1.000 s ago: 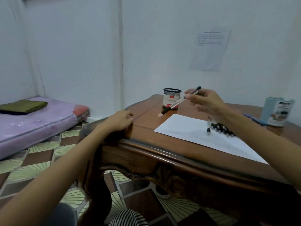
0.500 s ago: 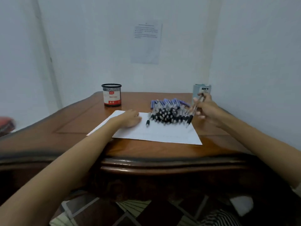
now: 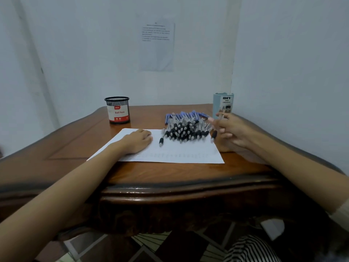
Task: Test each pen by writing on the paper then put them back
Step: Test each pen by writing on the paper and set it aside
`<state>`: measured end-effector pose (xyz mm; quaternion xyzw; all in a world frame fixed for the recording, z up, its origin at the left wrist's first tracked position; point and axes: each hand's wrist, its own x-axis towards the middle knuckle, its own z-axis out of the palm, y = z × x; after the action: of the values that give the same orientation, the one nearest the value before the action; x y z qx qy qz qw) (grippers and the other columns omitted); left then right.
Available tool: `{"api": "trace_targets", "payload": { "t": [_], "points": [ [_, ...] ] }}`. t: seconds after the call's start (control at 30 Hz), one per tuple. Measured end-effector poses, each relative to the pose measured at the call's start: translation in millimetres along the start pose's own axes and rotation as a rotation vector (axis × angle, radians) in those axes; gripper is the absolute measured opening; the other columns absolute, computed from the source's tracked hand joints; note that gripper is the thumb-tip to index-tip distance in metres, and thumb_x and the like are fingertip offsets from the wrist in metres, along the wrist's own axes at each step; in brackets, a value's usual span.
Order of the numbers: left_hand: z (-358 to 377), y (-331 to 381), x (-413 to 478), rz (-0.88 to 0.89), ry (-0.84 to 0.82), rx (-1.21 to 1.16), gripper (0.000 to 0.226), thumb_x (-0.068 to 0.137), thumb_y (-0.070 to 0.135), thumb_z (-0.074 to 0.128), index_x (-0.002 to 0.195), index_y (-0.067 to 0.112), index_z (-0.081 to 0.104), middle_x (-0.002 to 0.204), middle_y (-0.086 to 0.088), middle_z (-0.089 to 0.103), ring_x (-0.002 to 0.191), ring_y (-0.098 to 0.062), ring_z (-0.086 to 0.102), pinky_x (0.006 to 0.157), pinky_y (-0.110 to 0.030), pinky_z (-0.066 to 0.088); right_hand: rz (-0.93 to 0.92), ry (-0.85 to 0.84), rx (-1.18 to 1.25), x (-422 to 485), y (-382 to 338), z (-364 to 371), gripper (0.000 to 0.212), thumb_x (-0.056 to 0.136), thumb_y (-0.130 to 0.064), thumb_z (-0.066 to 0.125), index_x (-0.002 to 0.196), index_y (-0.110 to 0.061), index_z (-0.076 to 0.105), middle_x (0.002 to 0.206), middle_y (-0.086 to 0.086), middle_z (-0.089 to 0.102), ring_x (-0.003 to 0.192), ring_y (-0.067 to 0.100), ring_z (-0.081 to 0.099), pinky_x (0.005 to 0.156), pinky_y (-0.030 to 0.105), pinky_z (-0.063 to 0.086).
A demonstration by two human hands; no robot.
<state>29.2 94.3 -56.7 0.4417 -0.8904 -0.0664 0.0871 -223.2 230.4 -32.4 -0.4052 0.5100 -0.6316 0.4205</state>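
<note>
Dozens of pens (image 3: 186,127) heaped on paper (image 3: 170,157), far edge | one faint row of test marks | left hand (image 3: 137,141) flat on paper, fingers relaxed | right hand (image 3: 233,132) pinches a blurred pen (image 3: 214,135) beside heap | judged part-way: heap not yet returned to mesh cup (image 3: 117,110)

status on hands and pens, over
Left hand flat on paper. Right hand holds pen, tip near paper's right edge. Pen pile covers paper's far side.

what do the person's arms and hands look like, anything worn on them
Both forearms are bare; no watch, ring or bracelet shows on the left hand or right hand. A pale cream sleeve edge shows high on the right arm.
</note>
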Motion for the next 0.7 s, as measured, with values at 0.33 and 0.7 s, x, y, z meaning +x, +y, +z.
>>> {"api": "trace_targets", "payload": {
  "t": [0.33, 0.7],
  "points": [
    [-0.9, -0.9, 0.7, 0.002, -0.015, 0.016, 0.046, 0.102, 0.033, 0.025, 0.143, 0.013, 0.030, 0.151, -0.007, 0.028, 0.137, -0.023, 0.028, 0.114, -0.035, 0.019, 0.064, 0.033, 0.308, -1.5, -7.1, -14.9, 0.022, 0.087, -0.001, 0.049, 0.107, -0.009, 0.045, 0.063, 0.001, 0.044, 0.031, 0.003, 0.039, 0.030, 0.009, 0.033],
    [-0.4, -2.1, 0.2, 0.000, -0.026, 0.018, 0.046, 0.102, 0.033, 0.024, 0.144, 0.014, 0.029, 0.152, -0.007, 0.026, 0.138, -0.023, 0.027, 0.114, -0.037, 0.019, 0.033, -0.315, -0.252, -23.2, 6.8, 11.6, 0.021, 0.078, -0.024, 0.063, 0.062, -0.013, 0.056, 0.049, -0.001, 0.051, 0.036, 0.005, 0.043, 0.033, 0.012, 0.036]
  ]
}}
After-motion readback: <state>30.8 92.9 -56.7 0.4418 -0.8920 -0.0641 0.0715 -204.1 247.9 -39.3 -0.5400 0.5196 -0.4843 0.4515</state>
